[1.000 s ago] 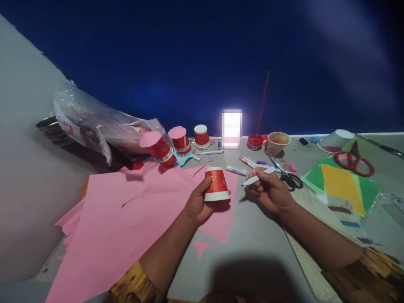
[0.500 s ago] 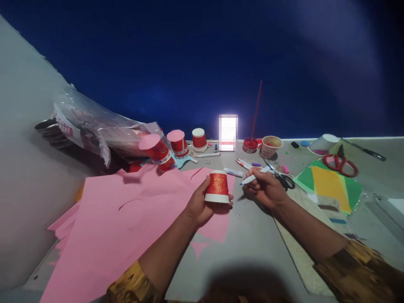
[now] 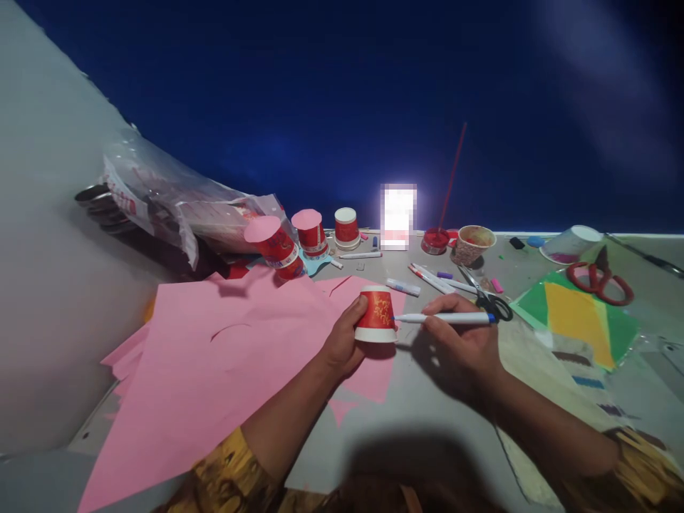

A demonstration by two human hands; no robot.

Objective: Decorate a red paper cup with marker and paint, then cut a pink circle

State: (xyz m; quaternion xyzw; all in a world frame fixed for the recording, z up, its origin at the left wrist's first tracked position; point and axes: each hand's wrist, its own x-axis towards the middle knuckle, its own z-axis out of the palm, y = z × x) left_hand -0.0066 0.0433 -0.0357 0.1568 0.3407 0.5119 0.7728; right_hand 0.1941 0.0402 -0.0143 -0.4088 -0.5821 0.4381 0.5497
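Near the middle of the view, my left hand (image 3: 345, 335) is wrapped round a red paper cup (image 3: 375, 313) with gold markings, held upside down with its white rim at the bottom. My right hand (image 3: 464, 338) pinches a white marker (image 3: 449, 318) with a blue end, lying nearly level. The marker's tip is at the right side of the cup, seemingly touching it. Large pink paper (image 3: 214, 377) lies under and left of my left hand.
Behind stand pink-topped red cups (image 3: 278, 249), a red and white cup (image 3: 346, 231), a bright blurred panel (image 3: 398, 217) and a patterned cup (image 3: 472, 247). Black scissors (image 3: 496, 306), red-handled scissors (image 3: 601, 281) and green paper (image 3: 630, 324) lie right. A plastic bag (image 3: 160, 192) sits left.
My right hand has turned the marker level and brought its tip leftward to the cup. My left hand still holds the cup. The whole view has shifted slightly.
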